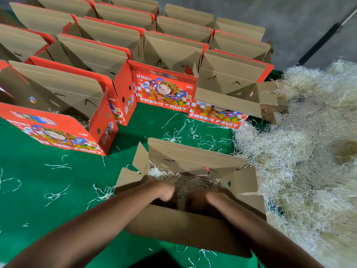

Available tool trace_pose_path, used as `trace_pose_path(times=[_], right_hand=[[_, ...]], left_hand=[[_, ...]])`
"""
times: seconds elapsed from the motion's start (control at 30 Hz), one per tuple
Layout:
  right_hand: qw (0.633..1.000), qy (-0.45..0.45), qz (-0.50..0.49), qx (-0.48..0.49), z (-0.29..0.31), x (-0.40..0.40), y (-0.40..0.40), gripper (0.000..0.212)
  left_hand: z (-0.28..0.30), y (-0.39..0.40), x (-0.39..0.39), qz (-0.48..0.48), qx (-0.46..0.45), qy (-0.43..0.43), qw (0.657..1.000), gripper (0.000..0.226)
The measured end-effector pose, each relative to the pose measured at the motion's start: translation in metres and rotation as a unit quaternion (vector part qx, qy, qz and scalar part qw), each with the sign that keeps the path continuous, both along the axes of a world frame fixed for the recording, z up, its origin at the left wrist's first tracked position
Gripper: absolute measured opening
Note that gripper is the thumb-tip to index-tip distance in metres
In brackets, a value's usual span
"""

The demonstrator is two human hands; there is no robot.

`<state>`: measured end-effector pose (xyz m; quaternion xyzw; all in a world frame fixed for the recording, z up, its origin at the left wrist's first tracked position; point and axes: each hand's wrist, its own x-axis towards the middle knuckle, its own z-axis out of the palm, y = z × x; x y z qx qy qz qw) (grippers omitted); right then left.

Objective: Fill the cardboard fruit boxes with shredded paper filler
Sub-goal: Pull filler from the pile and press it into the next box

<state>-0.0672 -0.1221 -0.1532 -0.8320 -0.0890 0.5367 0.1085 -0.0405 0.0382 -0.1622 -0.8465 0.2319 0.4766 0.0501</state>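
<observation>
near box: an open cardboard box [193, 227] stood on the green table [48, 190] right in front of the person, its 4 flaps spread outward and its plain brown inside showing.
filler in box: a layer of pale shredded paper [185, 180] lay inside the box, thickest toward the far wall.
left hand: the left hand [164, 192] reached down into the box on the filler; it was blurred and partly in shadow, so i could not tell whether its fingers were clenched on paper or relaxed.
right hand: the right hand [202, 200] was also down inside the box, close beside the left; its fingers were hidden in shadow and the grip could not be told.
filler pile: a big heap of shredded paper filler [301, 151] covered the table on the right, touching the right flap of the near box.
other boxes: rows of red printed fruit boxes [164, 89] marked "fresh fruit" stood open beyond the near box, reaching to the far edge of the table.
loose strands: stray paper strands [193, 130] lay scattered on the green surface between the near box and the rows, and to the left.
</observation>
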Motion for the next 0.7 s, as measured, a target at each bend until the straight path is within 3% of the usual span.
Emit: trace_pose_path(times=[0.1, 0.27, 0.43, 0.57, 0.7], right_hand=[[0.998, 0.051, 0.04, -0.009, -0.007, -0.001, -0.001, 0.037], [0.996, 0.047, 0.067, -0.028, -0.008, -0.001, 0.0, 0.037], [0.986, -0.049, 0.091, -0.131, -0.01, -0.004, -0.003, 0.041], [0.988, -0.02, 0.098, -0.115, -0.008, -0.015, -0.011, 0.046], [0.991, -0.016, 0.077, -0.109, 0.002, -0.014, -0.009, 0.039]], left_hand=[[-0.016, 0.006, -0.008, 0.009, 0.059, 0.043, 0.997, 0.039], [-0.013, 0.007, -0.006, 0.061, 0.02, 0.045, 0.997, 0.037], [0.002, 0.007, -0.01, 0.062, -0.004, -0.075, 0.995, 0.015], [0.004, 0.013, -0.011, 0.03, 0.083, -0.027, 0.996, 0.04], [0.011, 0.01, -0.007, -0.004, 0.105, -0.014, 0.994, 0.043]])
